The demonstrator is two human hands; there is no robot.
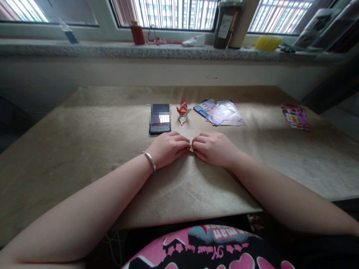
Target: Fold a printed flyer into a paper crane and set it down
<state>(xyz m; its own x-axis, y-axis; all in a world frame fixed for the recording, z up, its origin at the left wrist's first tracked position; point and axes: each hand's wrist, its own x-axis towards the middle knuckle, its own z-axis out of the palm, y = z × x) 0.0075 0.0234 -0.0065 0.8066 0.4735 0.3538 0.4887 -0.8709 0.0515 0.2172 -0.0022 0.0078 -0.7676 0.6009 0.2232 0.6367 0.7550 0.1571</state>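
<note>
My left hand and my right hand meet near the middle of the table. Both have their fingers closed on a small piece of folded paper, and most of it is hidden by the fingertips. A silver bangle circles my left wrist. Just beyond my hands lies a folded red and white paper shape with pointed petals. The phone, its screen lit and partly pixelated, rests beyond my left hand.
Several printed sheets lie in a loose stack beyond my right hand. Farther right is a pile of red and pink printed papers. On the windowsill stand a red bottle, a dark jar and a yellow sponge-like block.
</note>
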